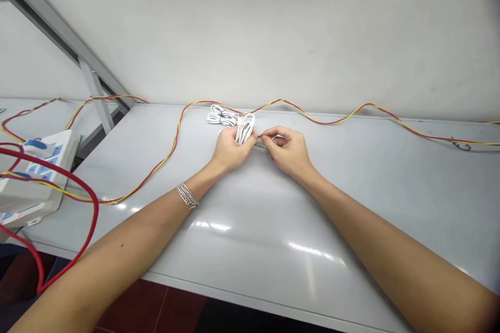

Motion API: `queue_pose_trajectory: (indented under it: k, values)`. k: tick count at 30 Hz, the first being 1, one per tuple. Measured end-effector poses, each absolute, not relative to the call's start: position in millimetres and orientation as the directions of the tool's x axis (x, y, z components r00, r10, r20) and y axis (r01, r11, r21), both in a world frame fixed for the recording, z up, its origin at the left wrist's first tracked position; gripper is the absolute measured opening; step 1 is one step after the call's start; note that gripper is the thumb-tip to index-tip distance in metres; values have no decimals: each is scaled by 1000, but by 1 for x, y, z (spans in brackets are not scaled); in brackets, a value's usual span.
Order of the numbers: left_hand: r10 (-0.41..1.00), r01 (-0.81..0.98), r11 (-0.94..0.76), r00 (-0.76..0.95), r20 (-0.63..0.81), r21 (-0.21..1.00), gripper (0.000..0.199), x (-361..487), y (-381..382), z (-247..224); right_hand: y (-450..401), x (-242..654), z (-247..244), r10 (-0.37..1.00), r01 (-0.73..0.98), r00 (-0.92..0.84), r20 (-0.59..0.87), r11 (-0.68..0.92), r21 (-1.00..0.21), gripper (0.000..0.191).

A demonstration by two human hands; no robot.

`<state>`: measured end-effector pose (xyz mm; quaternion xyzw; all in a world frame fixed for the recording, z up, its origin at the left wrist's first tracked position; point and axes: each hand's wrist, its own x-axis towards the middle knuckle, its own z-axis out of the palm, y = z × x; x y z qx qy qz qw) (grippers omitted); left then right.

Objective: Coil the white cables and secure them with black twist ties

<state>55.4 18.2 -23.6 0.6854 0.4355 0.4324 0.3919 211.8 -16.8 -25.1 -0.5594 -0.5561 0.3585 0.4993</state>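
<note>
My left hand (pixel 231 150) is closed round a coiled white cable (pixel 245 128), whose loops rise above the thumb and fingers. A second white cable bundle (pixel 221 115), bound in the middle with a dark tie, lies just behind that hand on the table. My right hand (pixel 287 150) is close by on the right, its thumb and forefinger pinched together against the left fingertips. A thin dark strand (pixel 261 146) runs between the two hands. Something small and reddish shows at the pinch, too small to make out.
Twisted red-yellow wire (pixel 174 141) trails along the back of the grey table (pixel 242 250) by the wall. At left stand a white power strip (pixel 64 146) with plugs, a thick red cable (pixel 95 213) and a metal brace (pixel 96 94). A dark tie (pixel 461 144) hangs on the wire at right.
</note>
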Motion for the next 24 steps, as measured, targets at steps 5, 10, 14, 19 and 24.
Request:
queue_pose_trajectory:
  k: [5,10,14,19,24]
  values:
    - [937,240,-284,275,215,928,15,55,17,-21,-17,212,-25,979,275,140,146,104,-956,18]
    - [934,199,-247,310,178,948,24,54,17,-21,-16,212,-26,977,274,142,162,118,-954,20]
    - [932,159,-198,335,136,967,29,54,18,-19,-17,213,-26,962,284,152,228,179,-942,21]
    - [940,143,-152,327,98,978,28,54,19,-19,-16,213,-26,969,238,147,198,160,-958,25]
    - [941,144,-173,316,120,974,31,55,21,-22,-14,217,-20,998,79,59,25,21,-997,36]
